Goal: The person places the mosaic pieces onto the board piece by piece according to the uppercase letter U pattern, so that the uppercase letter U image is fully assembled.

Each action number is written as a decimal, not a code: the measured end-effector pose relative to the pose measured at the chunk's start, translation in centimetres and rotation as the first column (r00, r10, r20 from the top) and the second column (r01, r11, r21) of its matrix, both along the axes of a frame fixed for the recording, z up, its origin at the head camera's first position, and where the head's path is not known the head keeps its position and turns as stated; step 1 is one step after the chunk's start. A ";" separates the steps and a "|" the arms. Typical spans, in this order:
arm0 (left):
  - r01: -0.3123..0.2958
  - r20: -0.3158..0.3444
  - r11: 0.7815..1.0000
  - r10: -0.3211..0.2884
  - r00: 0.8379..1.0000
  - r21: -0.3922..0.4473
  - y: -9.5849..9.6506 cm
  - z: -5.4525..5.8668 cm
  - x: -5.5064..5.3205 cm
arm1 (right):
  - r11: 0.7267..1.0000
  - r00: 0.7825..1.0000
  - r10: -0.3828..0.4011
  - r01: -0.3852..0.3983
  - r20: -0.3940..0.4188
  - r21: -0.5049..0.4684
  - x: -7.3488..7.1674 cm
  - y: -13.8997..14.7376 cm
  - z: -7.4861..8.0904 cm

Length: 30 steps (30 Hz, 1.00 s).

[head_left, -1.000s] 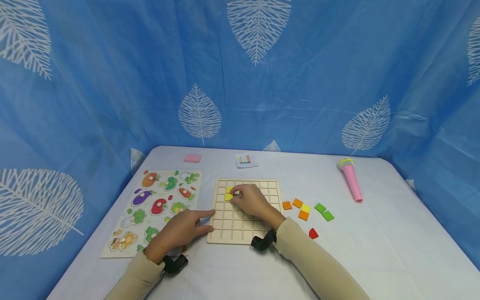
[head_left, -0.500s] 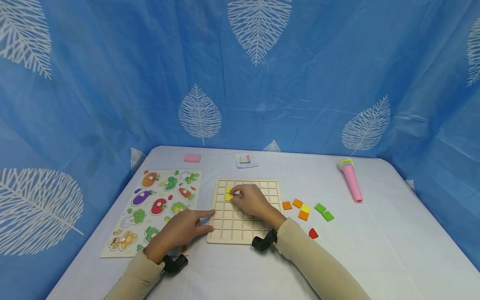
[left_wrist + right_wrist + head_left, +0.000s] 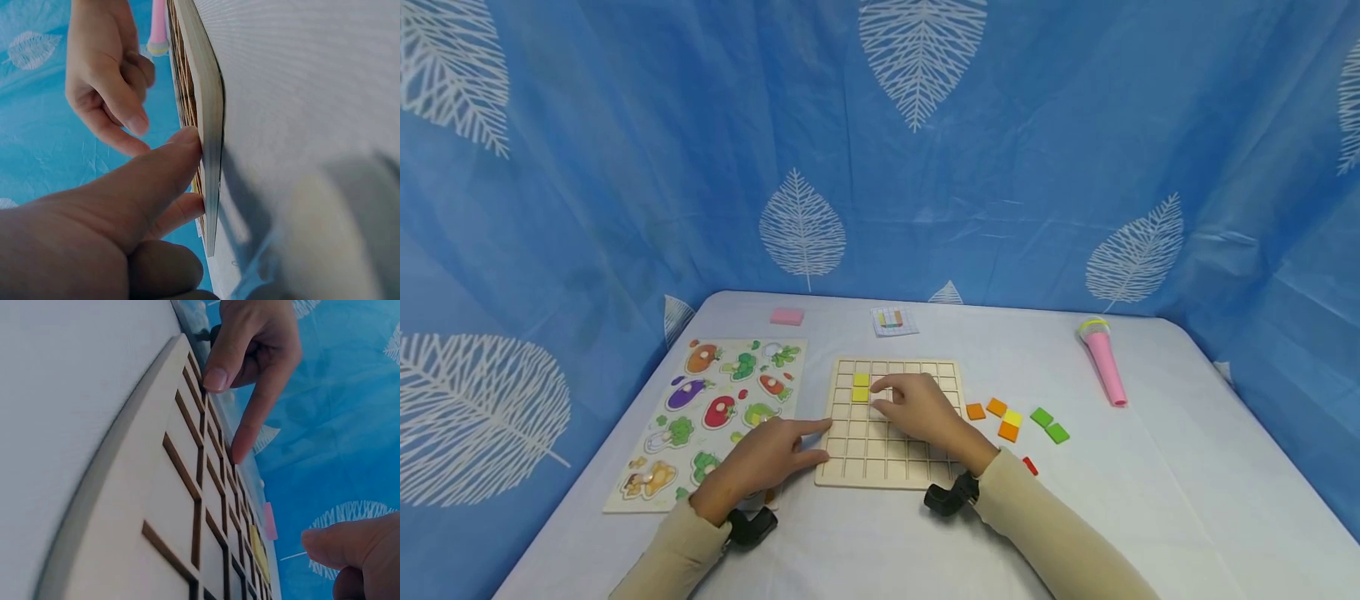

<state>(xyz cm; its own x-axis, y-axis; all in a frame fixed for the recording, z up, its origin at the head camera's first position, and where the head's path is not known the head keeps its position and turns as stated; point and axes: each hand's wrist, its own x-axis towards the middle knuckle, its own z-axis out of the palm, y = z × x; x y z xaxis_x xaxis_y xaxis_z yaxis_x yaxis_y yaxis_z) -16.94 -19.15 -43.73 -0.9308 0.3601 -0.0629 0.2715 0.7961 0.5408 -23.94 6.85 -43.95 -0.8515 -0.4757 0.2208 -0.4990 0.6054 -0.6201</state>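
A wooden grid board (image 3: 859, 472) lies mid-table, with two yellow square tiles (image 3: 861, 387) in its upper left cells, one above the other. At the board's left edge, my left hand (image 3: 763, 457) rests with extended thumb and forefinger touching the rim; its other fingers are curled under in the left wrist view. My right hand (image 3: 917, 407) hovers over the board just right of the yellow tiles. Its thumb and forefinger stand slightly apart with nothing visible between them. The same tiles (image 3: 259, 555) appear edge-on in the right wrist view.
Loose orange tiles (image 3: 975, 412), a yellow tile (image 3: 1012, 418) and green tiles (image 3: 1049, 425) lie right of the board; a red piece (image 3: 1030, 466) is partly behind the sleeve. A vegetable puzzle (image 3: 694, 414), pink block (image 3: 787, 317), pattern card (image 3: 895, 322) and toy microphone (image 3: 1103, 362) lie around.
My right hand has let go of the yellow tiles and shifted a little right, uncovering both. Its sleeve now covers part of the red piece. The left hand has stayed in place.
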 end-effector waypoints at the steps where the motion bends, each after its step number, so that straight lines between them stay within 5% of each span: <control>1: -0.001 0.001 1.000 0.001 1.000 -0.004 0.0 0.0 0.0 | 1.000 1.000 -0.002 0.002 -0.008 -0.001 0.2 0.3 0.1; 8: -0.011 -0.002 1.000 0.011 1.000 -0.002 0.0 0.2 0.1 | 1.000 1.000 -0.006 0.005 -0.007 -0.012 1.4 2.9 0.6; 19: -0.015 -0.002 1.000 0.015 1.000 0.001 0.0 0.0 0.2 | 0.993 0.992 -0.120 0.120 -0.034 0.008 2.6 9.1 0.2; 30: -0.023 0.003 1.000 0.023 1.000 -0.011 0.1 0.1 0.1 | 0.949 0.951 -0.309 0.308 0.004 0.061 3.5 15.5 -0.5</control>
<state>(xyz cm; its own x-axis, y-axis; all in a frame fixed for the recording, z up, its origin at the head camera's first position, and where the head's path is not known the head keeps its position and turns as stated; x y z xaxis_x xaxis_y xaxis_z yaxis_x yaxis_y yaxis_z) -16.80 -19.08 -43.68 -0.9388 0.3376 -0.0692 0.2513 0.8080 0.5328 -20.41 22.32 -44.48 -0.9612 -0.2013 0.1886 -0.2745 0.7639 -0.5840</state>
